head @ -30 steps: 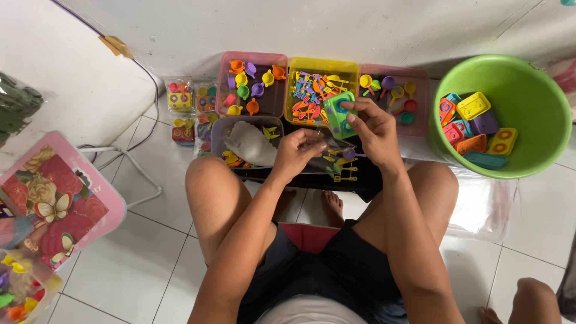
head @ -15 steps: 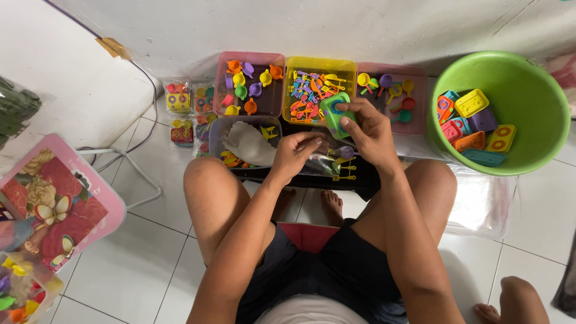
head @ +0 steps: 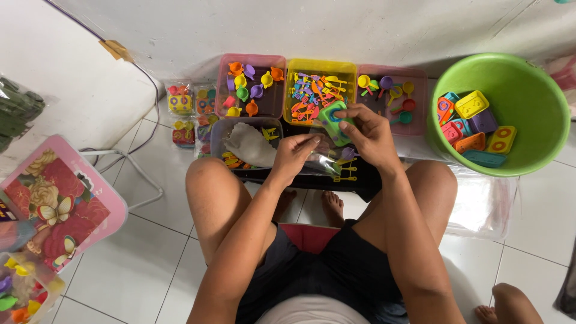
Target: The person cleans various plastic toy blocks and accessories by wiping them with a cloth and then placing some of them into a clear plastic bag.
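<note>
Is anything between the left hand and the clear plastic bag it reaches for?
Nothing visible. The left hand already rests on the clear plastic bag, with no object between them. The right hand holds a green toy just above, beside the bag rather than blocking it.

White tiled floor (head: 138, 252); pale wall (head: 312, 30); even, soft light.

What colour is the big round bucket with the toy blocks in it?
The big round plastic bucket is bright green, seen clearly in the head view.
</note>
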